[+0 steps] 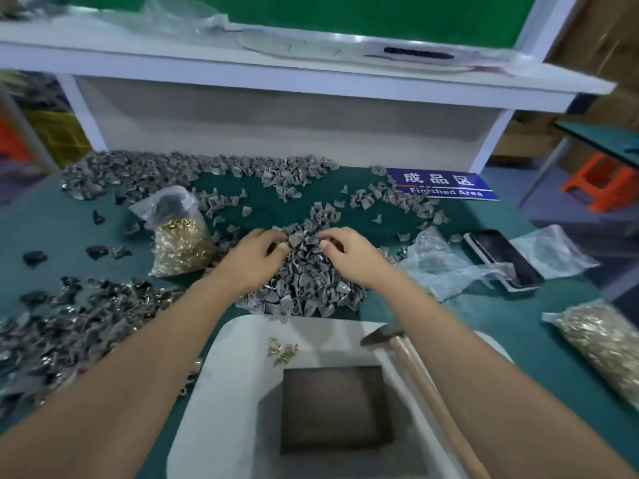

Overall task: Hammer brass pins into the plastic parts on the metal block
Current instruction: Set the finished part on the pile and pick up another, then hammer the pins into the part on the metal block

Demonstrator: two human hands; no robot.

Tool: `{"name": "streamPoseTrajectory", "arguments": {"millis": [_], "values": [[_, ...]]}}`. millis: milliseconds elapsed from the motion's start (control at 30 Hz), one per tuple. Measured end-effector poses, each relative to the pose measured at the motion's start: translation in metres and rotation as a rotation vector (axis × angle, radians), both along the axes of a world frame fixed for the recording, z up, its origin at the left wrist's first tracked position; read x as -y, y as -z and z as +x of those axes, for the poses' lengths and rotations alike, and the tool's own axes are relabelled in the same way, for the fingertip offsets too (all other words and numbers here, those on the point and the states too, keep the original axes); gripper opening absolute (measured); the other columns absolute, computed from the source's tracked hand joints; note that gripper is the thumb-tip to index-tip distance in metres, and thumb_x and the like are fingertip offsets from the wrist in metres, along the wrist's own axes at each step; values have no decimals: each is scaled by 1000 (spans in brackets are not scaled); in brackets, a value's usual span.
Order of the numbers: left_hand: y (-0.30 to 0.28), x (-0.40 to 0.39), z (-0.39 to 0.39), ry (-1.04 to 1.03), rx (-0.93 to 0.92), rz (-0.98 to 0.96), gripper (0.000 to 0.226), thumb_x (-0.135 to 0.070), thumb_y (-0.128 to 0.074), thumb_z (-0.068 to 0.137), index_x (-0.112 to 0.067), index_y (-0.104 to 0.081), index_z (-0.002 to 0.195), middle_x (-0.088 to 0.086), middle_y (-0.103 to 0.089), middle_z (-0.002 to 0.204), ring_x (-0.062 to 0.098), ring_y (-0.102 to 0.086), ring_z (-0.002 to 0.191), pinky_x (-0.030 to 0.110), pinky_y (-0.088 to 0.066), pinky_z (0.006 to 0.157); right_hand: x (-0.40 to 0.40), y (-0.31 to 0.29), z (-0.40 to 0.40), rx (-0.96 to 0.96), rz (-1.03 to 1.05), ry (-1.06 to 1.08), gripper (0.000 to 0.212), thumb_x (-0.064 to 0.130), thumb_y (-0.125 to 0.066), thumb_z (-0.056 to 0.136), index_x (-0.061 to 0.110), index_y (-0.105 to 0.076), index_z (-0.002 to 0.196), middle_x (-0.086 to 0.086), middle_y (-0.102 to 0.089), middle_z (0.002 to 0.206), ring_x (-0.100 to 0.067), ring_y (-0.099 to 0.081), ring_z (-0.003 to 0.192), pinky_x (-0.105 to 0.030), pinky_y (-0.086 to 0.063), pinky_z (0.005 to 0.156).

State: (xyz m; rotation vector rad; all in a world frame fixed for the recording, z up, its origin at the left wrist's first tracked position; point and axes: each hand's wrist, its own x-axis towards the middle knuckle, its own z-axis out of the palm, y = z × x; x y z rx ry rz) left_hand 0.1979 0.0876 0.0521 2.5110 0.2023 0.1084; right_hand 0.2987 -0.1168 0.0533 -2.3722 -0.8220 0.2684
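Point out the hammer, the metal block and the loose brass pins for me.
hammer (380,335): head view, on its dark metal head.
metal block (335,409): head view, middle of its top face.
loose brass pins (283,350): head view, middle of the small cluster.

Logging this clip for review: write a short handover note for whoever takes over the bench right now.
Left hand and right hand: both picking in the pile of grey plastic parts, fingers curled on pieces.
Metal block on the white pad carries no part.
Loose brass pins lie beside it; hammer lies untouched at right.
Open bag of pins at left.
Left to do: seat a part, add a pin, hammer.
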Motion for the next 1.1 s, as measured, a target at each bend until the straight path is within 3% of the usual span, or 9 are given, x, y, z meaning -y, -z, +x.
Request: {"name": "streamPoseTrajectory", "arguments": {"millis": [100, 200, 300, 400, 467, 600, 733, 867, 1100], "values": [[-1, 8, -28, 10, 70, -56, 37, -29, -40, 107, -23, -52, 142, 0, -52, 143, 16, -47, 132, 27, -35, 104, 5, 1, -29, 57, 3, -59, 35, 24, -46, 107, 21, -59, 139, -3, -54, 138, -21, -47, 131, -34, -37, 110], [2, 13, -62, 18, 164, -134, 35, -32, -39, 108, -30, -53, 141, -13, -57, 134, 5, -54, 119, 24, -42, 94, 12, 1, -55, 89, 85, -83, 34, 17, -46, 107, 23, -59, 138, 7, -54, 131, -9, -48, 122, -23, -35, 101], [10, 14, -93, -32, 332, -144, 24, -36, -49, 105, -30, -63, 124, -20, -64, 117, -9, -55, 104, 12, -42, 86, 15, -5, -80, 155, 161, 7, 29, 21, -52, 105, 24, -66, 129, 11, -59, 119, -5, -54, 108, -26, -43, 94], [21, 16, -114, -165, 419, -164, 13, -34, -56, 102, -26, -66, 99, -19, -66, 93, -4, -58, 89, 19, -45, 73, 8, -17, -106, 147, 119, 92, 18, 23, -60, 100, 24, -74, 112, 11, -70, 102, -10, -64, 94, -37, -55, 89], [24, 19, -122, -209, 462, -140, 13, -32, -57, 101, -24, -66, 95, -17, -65, 90, 3, -58, 86, 26, -46, 72, 1, -23, -121, 81, 16, 58, 13, 25, -64, 96, 26, -78, 96, 12, -74, 90, -11, -67, 85, -37, -58, 81], [22, 26, -129, -227, 489, 153, 12, -32, -57, 100, -26, -66, 94, -19, -60, 90, 11, -56, 87, 33, -39, 79, -16, -22, -144, -3, -343, -54, 7, 33, -73, 86, 33, -76, 79, 13, -73, 83, -13, -68, 82, -34, -58, 75], [27, 25, -137, -298, 497, 212, 12, -34, -57, 99, -29, -66, 94, -17, -64, 89, 9, -51, 87, 28, -25, 78, -25, -4, -150, 47, -285, 2, 8, 36, -73, 88, 32, -72, 81, 10, -68, 81, -19, -67, 89, -36, -57, 79], [35, 21, -139, -319, 494, 164, 11, -30, -59, 99, -26, -65, 90, -17, -57, 82, 12, -49, 81, 33, -33, 78, -25, 12, -149, 116, -201, 65, 27, 53, -67, 89, 29, -73, 78, 12, -69, 76, -14, -66, 80, -32, -53, 70], [35, 14, -149, -447, 617, 163, 15, -28, -54, 104, -22, -65, 96, -19, -47, 80, 7, -42, 77, 30, -30, 78, -25, 17, -150, 30, -174, 44, 14, 47, -77, 85, 37, -74, 75, 18, -71, 78, -8, -67, 83, -34, -56, 75]]}}
